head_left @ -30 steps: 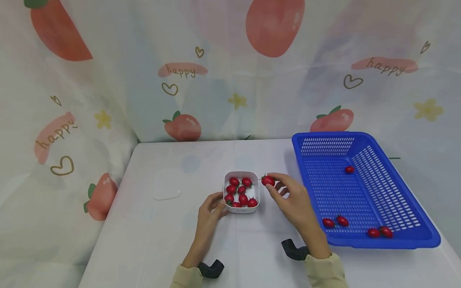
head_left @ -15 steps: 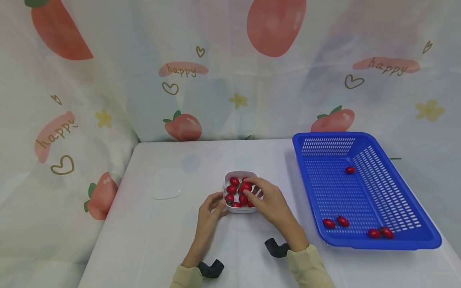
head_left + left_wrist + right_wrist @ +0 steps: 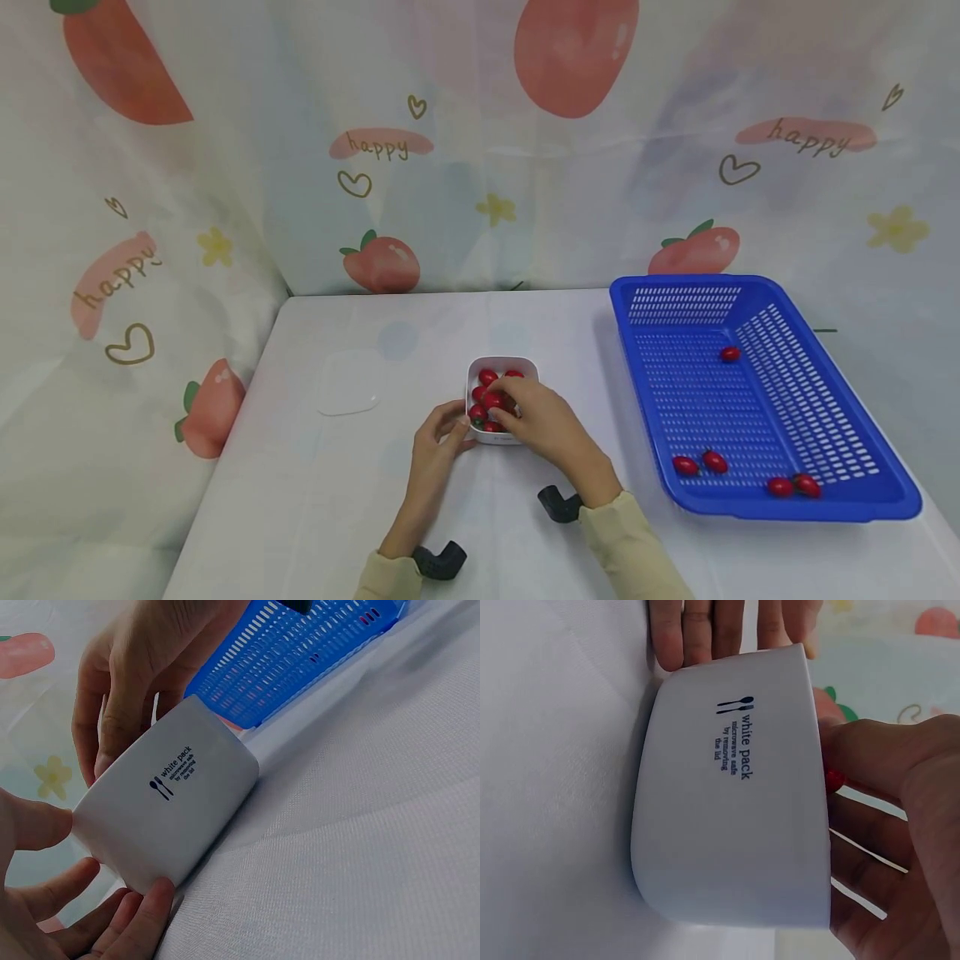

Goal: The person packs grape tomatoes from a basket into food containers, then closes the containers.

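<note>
Head view, left hand (image 3: 441, 433): it rests on the table (image 3: 315, 500) at the near left corner of the white box (image 3: 501, 367), fingers curled against the box wall, steadying it.
Head view, right hand (image 3: 542, 421): it reaches over the box from the right, fingers bent down among the cherry tomatoes (image 3: 487, 377) inside; a red tomato shows at the fingertips, but I cannot tell whether it is pinched or only touched.
Head view, white box: it sits near the middle of the table, between the two hands, with red tomatoes filling it.
Head view, blue basket (image 3: 840, 492): it stands to the right, well apart from the box, with five tomatoes lying loose on its floor.
Head view, clear lid (image 3: 347, 385): it lies flat on the table to the left of the box.
Left wrist view, left hand (image 3: 45, 900): thumb and fingertips press the near corner of the white box (image 3: 169, 814), which bears small dark print and a spoon-and-fork mark.
Left wrist view, right hand (image 3: 142, 667): it hangs over the box's top, the blue basket (image 3: 300, 660) behind it.
Right wrist view, right hand (image 3: 900, 825): fingers curl over the rim of the white box (image 3: 727, 847), a speck of red at the rim.
Right wrist view, left hand (image 3: 727, 626): its fingertips touch the far end of the box.
</note>
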{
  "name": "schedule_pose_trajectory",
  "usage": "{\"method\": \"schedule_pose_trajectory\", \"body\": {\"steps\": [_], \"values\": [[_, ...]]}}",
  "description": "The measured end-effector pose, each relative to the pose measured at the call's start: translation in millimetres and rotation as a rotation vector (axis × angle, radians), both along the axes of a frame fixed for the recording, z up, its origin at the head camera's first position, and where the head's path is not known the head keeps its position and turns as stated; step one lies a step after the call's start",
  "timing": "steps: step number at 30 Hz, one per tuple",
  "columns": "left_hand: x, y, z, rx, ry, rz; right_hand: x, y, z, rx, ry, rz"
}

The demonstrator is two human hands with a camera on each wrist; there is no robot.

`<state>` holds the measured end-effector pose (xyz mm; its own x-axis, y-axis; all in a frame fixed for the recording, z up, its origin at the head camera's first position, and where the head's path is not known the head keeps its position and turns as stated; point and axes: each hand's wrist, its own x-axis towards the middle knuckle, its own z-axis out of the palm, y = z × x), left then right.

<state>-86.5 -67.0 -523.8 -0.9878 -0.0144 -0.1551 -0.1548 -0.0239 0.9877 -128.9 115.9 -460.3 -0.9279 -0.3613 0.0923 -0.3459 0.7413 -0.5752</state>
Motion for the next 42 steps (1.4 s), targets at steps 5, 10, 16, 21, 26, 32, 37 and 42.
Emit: {"method": "schedule_pose_trajectory", "body": {"steps": [5, 10, 16, 21, 26, 32, 37, 42], "values": [[0.1, 0, 0.1, -0.002, -0.001, 0.002, -1.2, -5, -0.4, 0.064, 0.000, 0.013], [-0.8, 0, -0.6, 0.002, 0.007, 0.003, -3.1, -7, -2.2, 0.094, -0.012, 0.020], [-0.5, 0, -1.0, 0.000, 0.018, 0.001, -3.9, -7, -3.1, 0.131, -0.013, 0.013], [-0.6, 0, -1.9, -0.010, 0.021, 0.004, -5.4, -7, -3.8, 0.149, 0.005, 0.019], [-1.0, 0, -2.8, -0.002, 0.012, 0.002, -6.1, -5, -3.0, 0.139, -0.002, 0.026], [-1.0, 0, -2.6, -0.011, 0.014, -0.004, -3.1, 0, 2.4, 0.095, -0.023, 0.021], [-1.5, 0, -1.4, -0.006, 0.018, -0.001, 1.9, 4, 10.1, 0.077, -0.034, 0.008], [-0.9, 1, -1.0, 0.000, 0.018, 0.002, 9.6, 8, 17.8, 0.043, -0.045, -0.006]]}}
